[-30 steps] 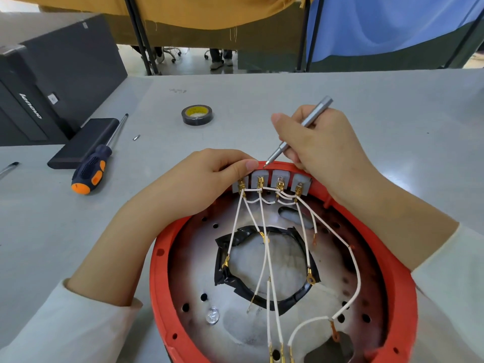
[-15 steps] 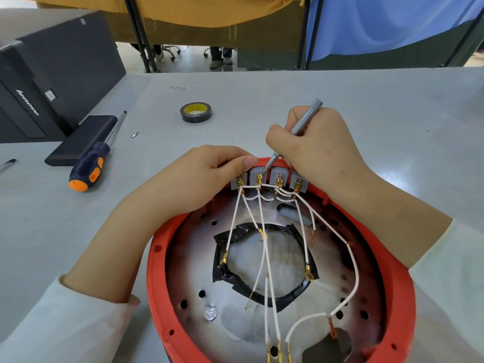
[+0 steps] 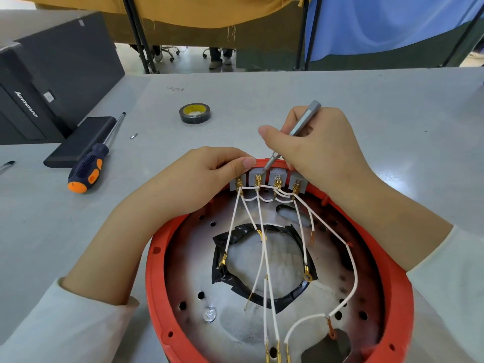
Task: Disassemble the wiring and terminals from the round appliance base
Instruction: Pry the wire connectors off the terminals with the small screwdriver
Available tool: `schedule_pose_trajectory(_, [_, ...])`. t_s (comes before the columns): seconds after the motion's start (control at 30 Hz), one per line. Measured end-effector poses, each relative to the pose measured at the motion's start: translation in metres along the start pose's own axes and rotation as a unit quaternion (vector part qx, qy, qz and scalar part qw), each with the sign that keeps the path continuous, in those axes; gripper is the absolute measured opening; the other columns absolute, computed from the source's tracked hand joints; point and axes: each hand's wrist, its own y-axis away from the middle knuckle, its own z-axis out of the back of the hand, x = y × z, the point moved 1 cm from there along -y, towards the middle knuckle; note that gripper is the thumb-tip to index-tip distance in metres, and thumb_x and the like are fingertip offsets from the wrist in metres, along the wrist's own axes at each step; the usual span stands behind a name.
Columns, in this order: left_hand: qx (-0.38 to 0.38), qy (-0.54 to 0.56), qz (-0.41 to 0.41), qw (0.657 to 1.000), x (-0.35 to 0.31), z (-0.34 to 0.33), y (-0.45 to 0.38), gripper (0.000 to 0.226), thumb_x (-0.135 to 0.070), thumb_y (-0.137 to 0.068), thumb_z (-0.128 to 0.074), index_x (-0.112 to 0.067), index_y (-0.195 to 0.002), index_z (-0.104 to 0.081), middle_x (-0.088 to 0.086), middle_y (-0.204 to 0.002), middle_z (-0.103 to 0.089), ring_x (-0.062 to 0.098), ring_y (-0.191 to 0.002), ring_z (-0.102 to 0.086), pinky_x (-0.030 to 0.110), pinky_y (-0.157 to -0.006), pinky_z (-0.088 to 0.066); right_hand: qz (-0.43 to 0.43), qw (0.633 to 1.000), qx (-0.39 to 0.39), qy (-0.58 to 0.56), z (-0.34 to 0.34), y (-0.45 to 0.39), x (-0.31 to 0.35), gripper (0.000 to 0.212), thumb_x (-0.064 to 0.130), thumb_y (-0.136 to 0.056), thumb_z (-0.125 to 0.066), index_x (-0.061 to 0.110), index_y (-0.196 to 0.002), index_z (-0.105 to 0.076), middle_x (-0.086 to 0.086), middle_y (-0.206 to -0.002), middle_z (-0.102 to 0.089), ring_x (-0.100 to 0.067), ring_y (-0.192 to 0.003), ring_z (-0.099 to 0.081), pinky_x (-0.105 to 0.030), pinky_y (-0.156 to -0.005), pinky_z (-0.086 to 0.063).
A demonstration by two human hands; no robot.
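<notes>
The round appliance base has a red rim and a metal inside, and lies open in front of me. White wires with brass terminals fan down from a row of grey terminal blocks at its far rim. My right hand grips a thin silver screwdriver, tip at the second block from the left. My left hand curls over the rim, thumb pressed against the leftmost block.
A roll of black tape lies beyond the base. A blue and orange screwdriver rests partly on a black slab to the left, near a small loose bit. A black computer case stands far left.
My right hand has shifted slightly, bringing the silver screwdriver's tip down from above the rim onto the second terminal block. The left hand stays on the rim.
</notes>
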Motion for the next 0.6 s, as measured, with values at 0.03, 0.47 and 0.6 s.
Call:
schedule_pose_trajectory(0.03, [0.001, -0.001, 0.000, 1.000, -0.0001, 0.0002, 0.0001, 0.033, -0.048, -0.094, -0.041, -0.034, -0.106, -0.068, -0.016, -0.098, -0.070, 0.003, -0.098, -0.060, 0.026, -0.093, -0.044, -0.004, 1.000, 0.000, -0.010, 0.0007, 0.0008, -0.0003, 0.039, 0.028, -0.084, -0.067, 0.002, -0.058, -0.054, -0.002, -0.041, -0.050, -0.006, -0.039, -0.048, -0.017, -0.046, -0.040])
schedule_pose_trajectory(0.47, [0.001, -0.003, 0.004, 1.000, 0.0014, -0.0002, -0.0004, 0.031, -0.048, -0.094, -0.041, -0.035, -0.103, -0.067, -0.015, -0.098, -0.070, 0.004, -0.097, -0.061, 0.024, -0.092, -0.044, -0.020, 0.999, 0.006, -0.033, 0.0018, -0.0003, 0.0012, 0.047, 0.025, -0.095, -0.052, 0.011, -0.052, -0.040, 0.002, -0.041, -0.041, -0.013, -0.045, -0.041, -0.037, -0.063, -0.047])
schedule_pose_trajectory(0.6, [0.002, -0.003, 0.004, 1.000, 0.0010, 0.0003, -0.0004, 0.032, -0.048, -0.094, -0.041, -0.034, -0.104, -0.067, -0.015, -0.098, -0.070, 0.004, -0.097, -0.061, 0.030, -0.094, -0.045, -0.016, 1.000, 0.010, -0.020, 0.0008, -0.0001, 0.0020, 0.045, 0.024, -0.095, -0.051, 0.003, -0.056, -0.045, -0.005, -0.044, -0.042, -0.013, -0.045, -0.040, -0.036, -0.059, -0.047])
